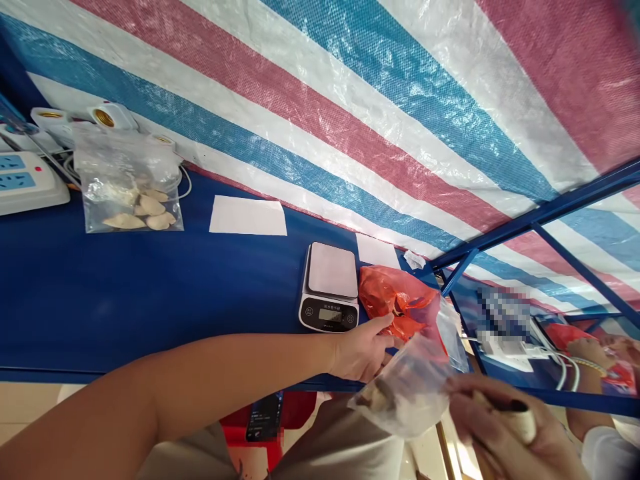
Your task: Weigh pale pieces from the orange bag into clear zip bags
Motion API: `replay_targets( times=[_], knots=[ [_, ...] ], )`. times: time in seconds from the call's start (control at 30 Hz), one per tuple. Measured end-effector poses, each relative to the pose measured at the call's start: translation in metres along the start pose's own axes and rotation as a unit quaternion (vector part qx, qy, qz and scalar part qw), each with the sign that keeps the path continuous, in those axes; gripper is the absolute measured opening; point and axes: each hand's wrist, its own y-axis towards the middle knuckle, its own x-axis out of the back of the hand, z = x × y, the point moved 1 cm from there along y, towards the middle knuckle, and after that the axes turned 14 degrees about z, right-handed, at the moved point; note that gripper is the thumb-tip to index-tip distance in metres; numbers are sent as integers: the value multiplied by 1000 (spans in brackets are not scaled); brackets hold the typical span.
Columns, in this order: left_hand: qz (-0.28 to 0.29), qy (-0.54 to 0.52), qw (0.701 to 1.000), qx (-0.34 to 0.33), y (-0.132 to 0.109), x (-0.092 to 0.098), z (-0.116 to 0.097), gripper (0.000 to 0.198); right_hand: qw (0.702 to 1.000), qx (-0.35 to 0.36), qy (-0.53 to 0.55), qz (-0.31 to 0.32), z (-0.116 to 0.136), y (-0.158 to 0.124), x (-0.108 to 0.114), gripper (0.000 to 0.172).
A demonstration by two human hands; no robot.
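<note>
My left hand (363, 348) is closed at the table's front edge, its fingers curled at the rim of a clear plastic bag (417, 393). Its thumb lies against a crumpled red plastic bag (385, 287). The clear bag hangs tilted over my lap, with a brownish piece showing through its lower left. My right hand (510, 427), blurred, is to the right of the clear bag. Its fingers are closed around a pale beige, shell-like piece (523, 420) with a dark opening. A digital kitchen scale (333, 270) stands left of the red bag with a bare plate.
A clear bag of beige pieces (133, 193) lies at left beside a power strip (30, 180) and lamp sockets (113, 117). White papers (249, 215) lie along the striped sheet (300, 100). A phone (265, 417) rests below the table. Another person's hands (593, 353) are beyond the blue frame.
</note>
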Motion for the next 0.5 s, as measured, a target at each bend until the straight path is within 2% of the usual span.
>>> replay_targets(
  times=[0.07, 0.1, 0.17, 0.23, 0.3, 0.37, 0.43, 0.5],
  knots=[
    [-2, 31, 999, 7, 2, 0, -1, 73, 995, 12, 80, -51, 28, 21, -1, 38],
    [-1, 51, 998, 21, 2, -2, 0, 67, 991, 23, 120, -52, 43, 38, -5, 35],
    [-10, 83, 995, 63, 0, -8, 1, 63, 970, 77, 216, -76, 67, 79, -21, 25],
    [-43, 91, 991, 91, -2, -14, 2, 63, 961, 99, 246, -77, 75, 124, -44, 18],
    [-86, 82, 989, 88, -2, -17, 2, 55, 957, 61, 275, -72, 67, 162, -69, 14],
    [-122, 63, 988, 75, 2, -16, 2, 42, 958, 31, 279, -64, 52, 185, -89, 15],
    [-146, 48, 985, 76, 6, -12, 3, 33, 958, 20, 279, -54, 37, 192, -100, 18],
    [-149, 60, 982, 95, 10, -8, 5, 28, 955, 26, 291, -56, 29, 189, -99, 20]
  ],
)
